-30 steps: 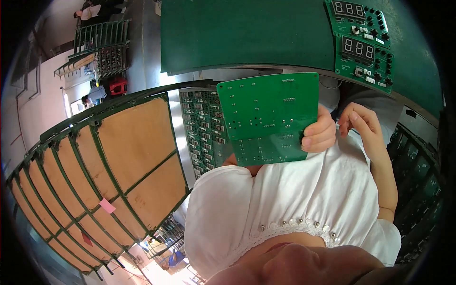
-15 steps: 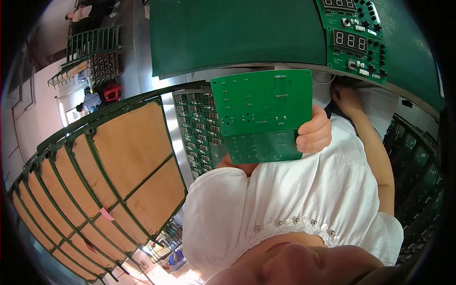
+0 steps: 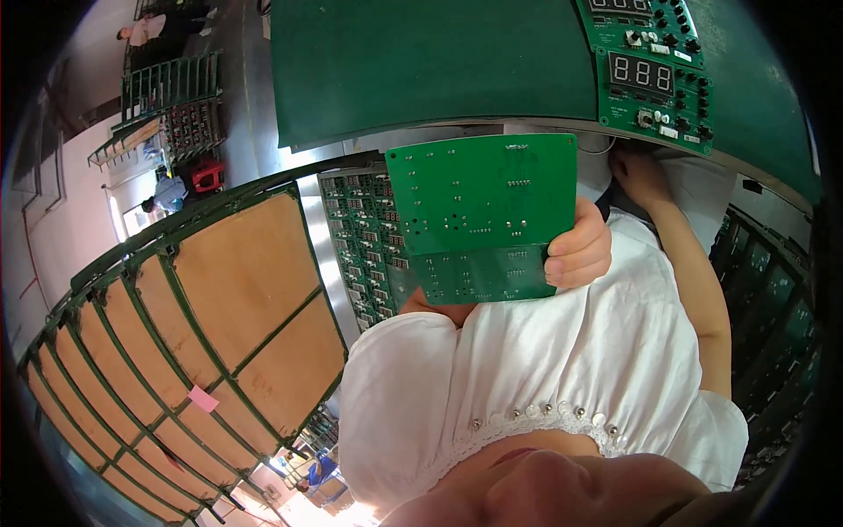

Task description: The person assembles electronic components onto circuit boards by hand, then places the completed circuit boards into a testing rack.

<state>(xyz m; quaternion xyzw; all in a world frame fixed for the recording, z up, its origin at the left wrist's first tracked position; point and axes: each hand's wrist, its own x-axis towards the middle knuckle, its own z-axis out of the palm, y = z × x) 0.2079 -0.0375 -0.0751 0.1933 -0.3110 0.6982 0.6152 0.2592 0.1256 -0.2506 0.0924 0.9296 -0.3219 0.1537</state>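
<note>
Head view: a green circuit board is clasped at its right edge by the left hand, fingers curled over it. It is held upright, solder side facing the camera, long axis roughly vertical, above the white blouse. The right hand is at the mat edge below a display board; its grip cannot be told.

Green circuit board (solder side up)

Bare green mat beyond; board rack left
</note>
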